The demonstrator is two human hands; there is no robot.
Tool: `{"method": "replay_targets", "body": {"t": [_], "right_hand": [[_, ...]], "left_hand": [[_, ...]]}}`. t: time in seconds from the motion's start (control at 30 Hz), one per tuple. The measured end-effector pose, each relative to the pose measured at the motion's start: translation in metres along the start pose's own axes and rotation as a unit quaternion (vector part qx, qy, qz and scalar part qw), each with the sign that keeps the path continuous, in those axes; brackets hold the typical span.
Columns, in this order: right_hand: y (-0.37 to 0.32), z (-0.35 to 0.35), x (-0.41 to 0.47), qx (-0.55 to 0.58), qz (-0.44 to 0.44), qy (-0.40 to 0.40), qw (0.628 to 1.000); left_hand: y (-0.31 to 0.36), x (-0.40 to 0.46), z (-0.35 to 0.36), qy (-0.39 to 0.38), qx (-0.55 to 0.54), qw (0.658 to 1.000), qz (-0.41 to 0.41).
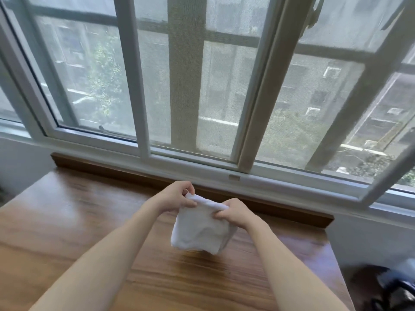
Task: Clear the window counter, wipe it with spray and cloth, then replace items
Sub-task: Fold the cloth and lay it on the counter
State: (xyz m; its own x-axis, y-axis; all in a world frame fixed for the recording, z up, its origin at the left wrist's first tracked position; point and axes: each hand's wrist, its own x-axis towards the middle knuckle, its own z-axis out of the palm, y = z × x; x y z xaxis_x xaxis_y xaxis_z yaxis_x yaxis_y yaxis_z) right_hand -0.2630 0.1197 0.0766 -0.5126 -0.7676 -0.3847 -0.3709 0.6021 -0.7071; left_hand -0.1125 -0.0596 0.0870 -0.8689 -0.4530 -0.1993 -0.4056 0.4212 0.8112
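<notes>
A white cloth hangs folded in the air above the wooden window counter. My left hand pinches the cloth's upper left corner. My right hand grips its upper right edge with curled fingers. Both hands are held close together near the counter's back edge. The cloth's lower part droops free and does not touch the wood. No spray bottle is in view.
The window with white frames and a screen rises right behind the counter, with a dark wooden ledge along its base. A dark object lies on the floor at the lower right, past the counter's right edge.
</notes>
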Motion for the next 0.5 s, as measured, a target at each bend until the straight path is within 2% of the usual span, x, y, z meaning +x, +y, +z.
{"method": "replay_targets", "body": {"t": [0.13, 0.5], "right_hand": [[-0.001, -0.005, 0.015, -0.003, 0.022, -0.016, 1.000], [-0.001, 0.013, 0.044, -0.024, 0.060, -0.079, 0.995]], "left_hand": [[-0.004, 0.004, -0.003, 0.019, -0.048, 0.998, -0.018], [-0.034, 0.022, -0.007, 0.042, -0.051, 0.996, -0.062]]}}
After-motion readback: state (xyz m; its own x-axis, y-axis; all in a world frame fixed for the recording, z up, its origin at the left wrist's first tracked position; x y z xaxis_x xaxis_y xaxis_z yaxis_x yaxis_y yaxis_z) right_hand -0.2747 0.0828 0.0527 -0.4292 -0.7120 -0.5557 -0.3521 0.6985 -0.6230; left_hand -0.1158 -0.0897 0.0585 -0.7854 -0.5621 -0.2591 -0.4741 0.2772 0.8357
